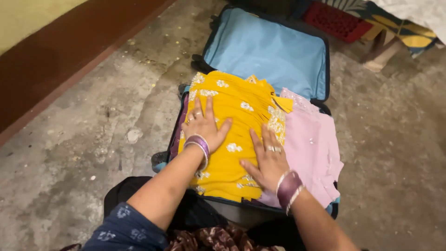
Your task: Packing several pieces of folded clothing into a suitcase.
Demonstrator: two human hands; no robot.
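Broadly, floor: bare concrete floor under everything.
Suitcase: open suitcase, blue-lined lid back.
Yellow garment: yellow garment folded atop the left pile; press evenly outward.
Pink garment: pink garment just beside it.
Hands: left hand and right hand flat, fingers spread, gripping nothing.

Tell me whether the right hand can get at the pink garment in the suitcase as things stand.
Probably yes. The right hand lies flat on the yellow garment, right beside the pink garment, which lies uncovered in the open suitcase. Nothing sits between them.
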